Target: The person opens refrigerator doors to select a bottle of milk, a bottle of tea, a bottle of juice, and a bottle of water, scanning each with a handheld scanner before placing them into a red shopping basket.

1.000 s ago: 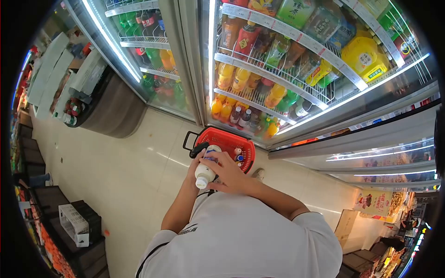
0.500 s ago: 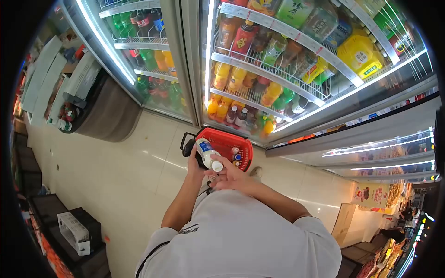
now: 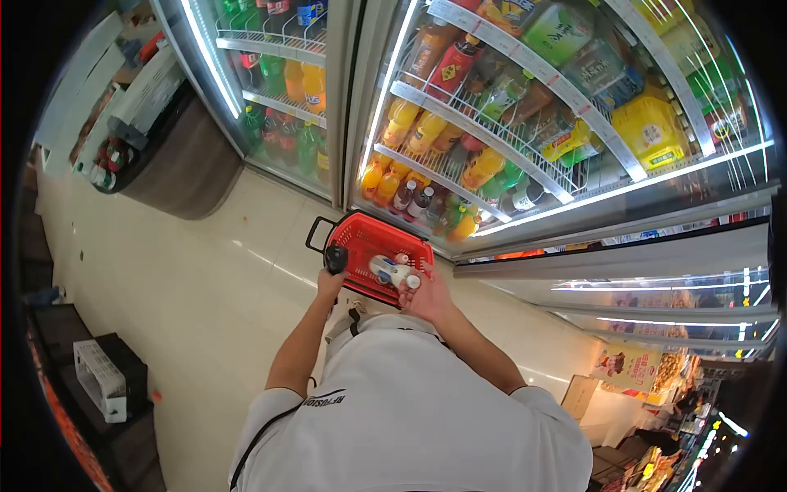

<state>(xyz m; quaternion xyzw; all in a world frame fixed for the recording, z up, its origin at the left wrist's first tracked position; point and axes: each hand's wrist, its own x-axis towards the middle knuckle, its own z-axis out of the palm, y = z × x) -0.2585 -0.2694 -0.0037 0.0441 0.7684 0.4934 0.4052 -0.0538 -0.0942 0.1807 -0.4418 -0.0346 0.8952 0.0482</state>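
Left hand: my left hand (image 3: pixel 332 281) is closed in a fist around the black handle (image 3: pixel 335 259) of the red basket (image 3: pixel 361 227), which hangs from it in front of me.
Right hand: my right hand (image 3: pixel 426 299) is at the basket's near rim, palm up and fingers loosely curled. The fingertips meet the capped end of the white bottle (image 3: pixel 387 268). I cannot tell whether they grip it or only touch it.
White bottle: it lies on its side inside the basket with its white cap towards my right hand. It has a blue patch on its label, but the print is too small to read.
Basket contents: a smaller bottle top shows just beyond the white bottle; I cannot make out its label.
Cooler ahead: glass doors and wire shelves. There is a row of orange drinks (image 3: pixel 410 131) and a yellow jug (image 3: pixel 650 127) with a green-and-white label, and price strips run along the shelf edges. None of it is readable.
Left cooler: green soda bottles (image 3: pixel 287 139), with blue- and red-labelled ones above them.
My shirt: white, with dark lettering (image 3: pixel 324 400) near the shoulder, upside down from here and too blurred to read.
Floor: pale glossy tile (image 3: pixel 188 271), with a white crate (image 3: pixel 98 379) at the left.
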